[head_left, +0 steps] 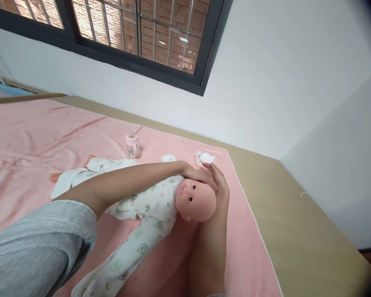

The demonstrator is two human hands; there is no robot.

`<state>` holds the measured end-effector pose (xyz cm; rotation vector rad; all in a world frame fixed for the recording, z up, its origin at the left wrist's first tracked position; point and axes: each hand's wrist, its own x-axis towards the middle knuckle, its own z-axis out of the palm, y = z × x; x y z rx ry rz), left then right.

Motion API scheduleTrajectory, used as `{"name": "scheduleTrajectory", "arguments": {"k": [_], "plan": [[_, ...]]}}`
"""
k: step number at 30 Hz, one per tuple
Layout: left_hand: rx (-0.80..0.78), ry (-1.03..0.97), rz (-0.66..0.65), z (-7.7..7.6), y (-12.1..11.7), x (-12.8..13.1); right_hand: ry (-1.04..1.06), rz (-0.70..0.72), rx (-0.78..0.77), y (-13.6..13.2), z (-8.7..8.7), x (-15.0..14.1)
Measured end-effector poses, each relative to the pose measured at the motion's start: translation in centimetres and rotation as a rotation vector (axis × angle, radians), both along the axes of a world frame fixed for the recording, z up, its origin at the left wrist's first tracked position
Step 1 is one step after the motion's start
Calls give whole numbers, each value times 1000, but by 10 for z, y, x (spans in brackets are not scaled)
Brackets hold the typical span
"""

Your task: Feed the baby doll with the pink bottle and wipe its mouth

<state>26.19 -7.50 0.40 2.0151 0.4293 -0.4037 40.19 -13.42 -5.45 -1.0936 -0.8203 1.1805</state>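
Note:
A baby doll (pixel 148 210) in a white printed sleepsuit lies on its back on a pink blanket (pixel 34 140), with its bare head (pixel 195 202) toward the right. My left hand (pixel 195 173) reaches across the doll's chest and curves over the top of the head. My right hand (pixel 220 185) comes up from below and cups the back of the head, its fingers meeting those of the left hand. What lies under the palms is hidden.
A small pink baby bottle (pixel 132 145) stands on the blanket beyond the doll. Two small white cloths (pixel 168 158) (pixel 205 158) lie near the blanket's far edge. A white folded cloth (pixel 63 181) lies by the doll's feet. Tan mattress (pixel 297 231), white walls and a barred window surround it.

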Motion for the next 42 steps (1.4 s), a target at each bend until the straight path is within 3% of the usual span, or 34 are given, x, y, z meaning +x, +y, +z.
{"name": "scheduleTrajectory", "arguments": {"k": [6,16,24,29,32,36,39,42], "plan": [[-77,138,-14,-10,5,4,96,-32,-94,9,-10,45],[6,138,10,-22,8,14,161,42,-60,23,-25,45],[243,-296,136,11,11,1,239,84,20,35,-36,45],[350,-403,253,26,16,-23,269,63,14,37,-39,45],[449,-457,316,32,16,-40,235,86,110,28,-28,48],[538,-541,434,42,8,-56,97,84,281,3,6,58],[491,-654,508,49,-5,-61,-51,66,309,-18,38,62],[398,-752,493,55,-22,-64,-226,91,340,-39,69,56]]}}
